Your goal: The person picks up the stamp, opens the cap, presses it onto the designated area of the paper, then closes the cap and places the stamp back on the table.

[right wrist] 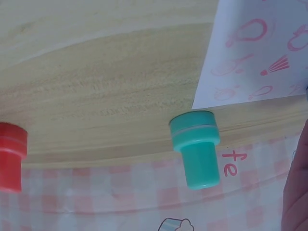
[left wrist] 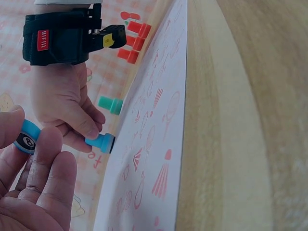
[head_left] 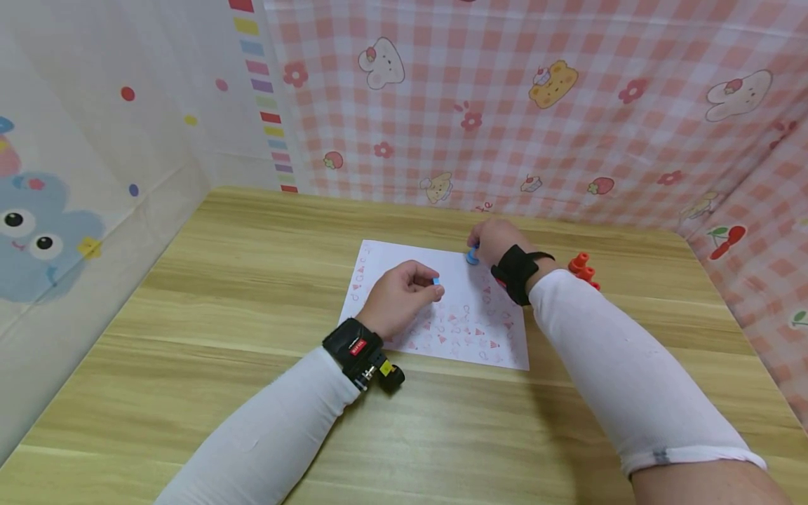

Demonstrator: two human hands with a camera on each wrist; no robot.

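Note:
A sheet of white paper [head_left: 457, 284], printed with pink shuttlecocks, rackets and other small figures, lies on the wooden table. My right hand [head_left: 501, 242] pinches a blue stamp [left wrist: 100, 143] by its handle, and the stamp stands base down at the paper's far edge. Over the middle of the sheet, my left hand [head_left: 400, 294] holds a small blue cap [left wrist: 30, 131] between thumb and fingers. A round black-and-white picture shows on the cap's end. In the right wrist view only a strip of the right hand [right wrist: 296, 192] appears.
Beside the paper's far corner stands a green stamp [right wrist: 199, 151]. Three red stamps [head_left: 582, 266] stand in a row farther right, partly behind the right forearm in the head view. A pink checked curtain [head_left: 416, 119] hangs at the table's back edge.

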